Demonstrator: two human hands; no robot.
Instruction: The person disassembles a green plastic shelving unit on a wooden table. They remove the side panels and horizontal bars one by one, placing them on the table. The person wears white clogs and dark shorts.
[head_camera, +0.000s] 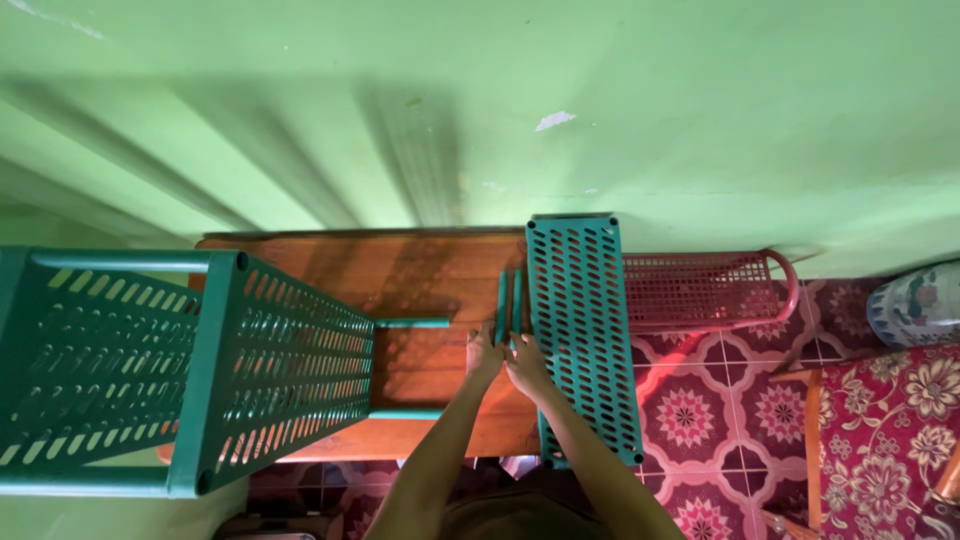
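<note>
On the wooden table (420, 275), both hands, left (483, 352) and right (527, 362), grip green rods (509, 300) whose length runs away from them, beside the green shelf panel (582, 325).

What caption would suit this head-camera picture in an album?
Both hands, left and right, grip two green rods on a wooden table, beside a green slotted shelf panel.

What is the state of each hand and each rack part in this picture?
Left hand: on the two loose green tubes, grip not clear.
Right hand: resting at the left edge of the loose green shelf panel.
Green shelf panel: flat on the wooden table, overhanging its right end.
Green rack: partly assembled, lying on its side.
Red basket: on the floor against the wall.
</note>
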